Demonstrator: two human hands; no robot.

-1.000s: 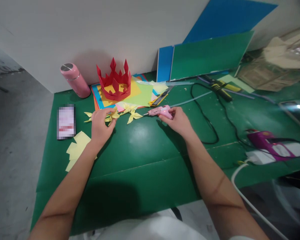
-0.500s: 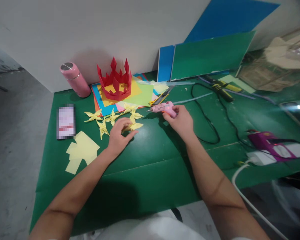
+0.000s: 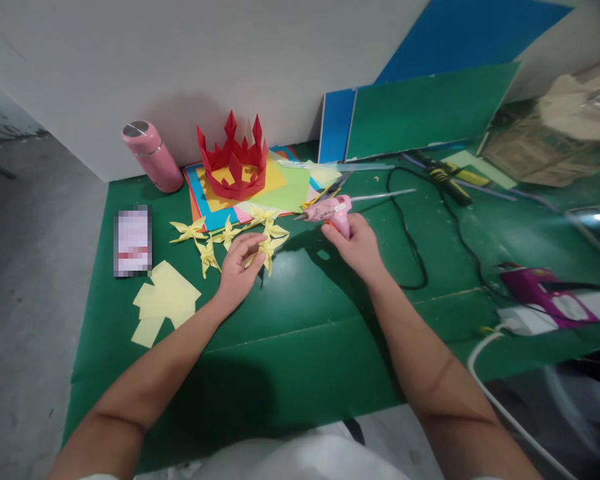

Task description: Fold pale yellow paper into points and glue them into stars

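On the green tabletop, left hand pinches a yellow paper flower between fingertips, grip clenched on it, just right of centre-left. Right hand grasps a pink glue gun by the handle, nozzle pointing left toward the flower, raised a bit above the surface. More yellow flowers lie just left of and beyond the left hand, touching each other. Far behind them sits a stack of coloured paper sheets with a red paper crown on top. Pink bottle stands tilted far left by the wall, lid on; contents cannot tell. Phone lies left, flat. Pale yellow paper squares lie near-left of the phone, overlapping. Black cable loops right of the right hand. Purple glue gun lies far right on its side. Green and blue boards lean on the wall, far right. Nothing stands between glue gun nozzle and held flower.
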